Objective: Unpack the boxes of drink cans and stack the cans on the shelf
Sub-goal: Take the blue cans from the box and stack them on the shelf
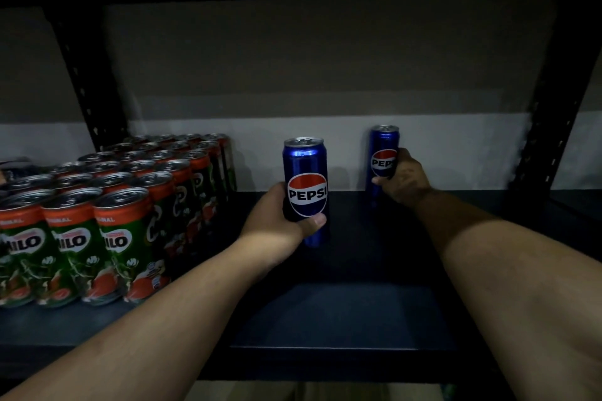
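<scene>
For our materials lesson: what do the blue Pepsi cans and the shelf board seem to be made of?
Pepsi cans: probably aluminium, glossy printed blue coat; bare silvery tops with pull tabs, streaky highlights.
Shelf board: dark, matt, smooth; painted metal or laminate, too dim to tell.

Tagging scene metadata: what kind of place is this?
Likely a stockroom: a dark metal shelf with slotted uprights, packed rows of Milo cans, and a Pepsi can being placed.

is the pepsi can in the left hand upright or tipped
Upright. The Pepsi can in the left hand shows its lid on top and logo level; whether its base touches the shelf is unclear.
</scene>
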